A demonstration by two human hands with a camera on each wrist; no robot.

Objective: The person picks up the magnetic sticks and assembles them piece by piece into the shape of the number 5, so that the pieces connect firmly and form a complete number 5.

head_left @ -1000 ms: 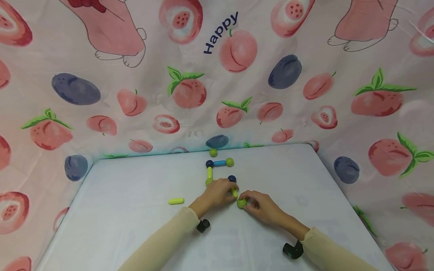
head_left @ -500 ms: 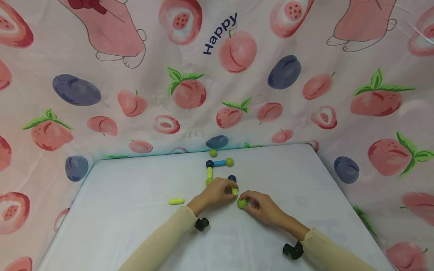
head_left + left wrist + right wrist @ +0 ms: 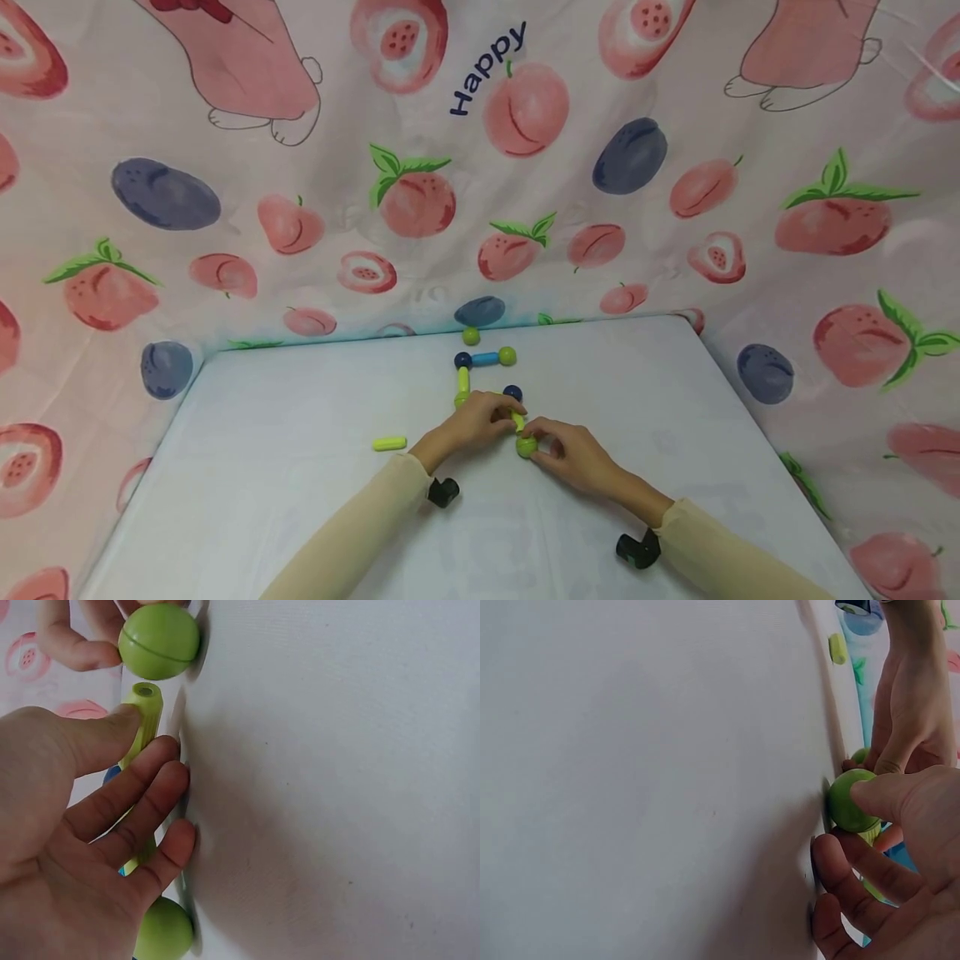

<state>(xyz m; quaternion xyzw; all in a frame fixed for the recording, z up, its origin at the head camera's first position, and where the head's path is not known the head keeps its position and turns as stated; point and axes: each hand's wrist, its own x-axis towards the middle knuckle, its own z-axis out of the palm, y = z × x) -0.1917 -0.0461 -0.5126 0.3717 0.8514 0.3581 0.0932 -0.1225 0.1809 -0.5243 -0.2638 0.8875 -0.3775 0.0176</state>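
Note:
My left hand (image 3: 480, 419) pinches a yellow-green rod (image 3: 150, 712) between thumb and fingers; the rod's open end with a round hole faces a green ball. That green ball (image 3: 853, 802) is pinched by my right hand (image 3: 583, 457) and sits close over the white table. In the left wrist view a narrow gap separates rod end and ball. Just beyond the rod is a dark blue ball (image 3: 512, 392). Behind my left hand stands a joined chain: a green ball (image 3: 461, 401), a yellow-green rod (image 3: 463, 380), a dark blue ball (image 3: 462, 360), a blue rod (image 3: 485, 358) and another green ball (image 3: 507, 356).
A loose yellow-green rod (image 3: 390, 443) lies left of my left hand on the white table (image 3: 285, 500). One more green ball (image 3: 470, 336) rests near the table's back edge, by the fruit-print cloth (image 3: 420, 275). Black cameras sit at both wrists.
My right hand has shifted slightly left with the green ball, bringing it closer to the rod's end. My left hand stays almost in place, still pinching the rod.

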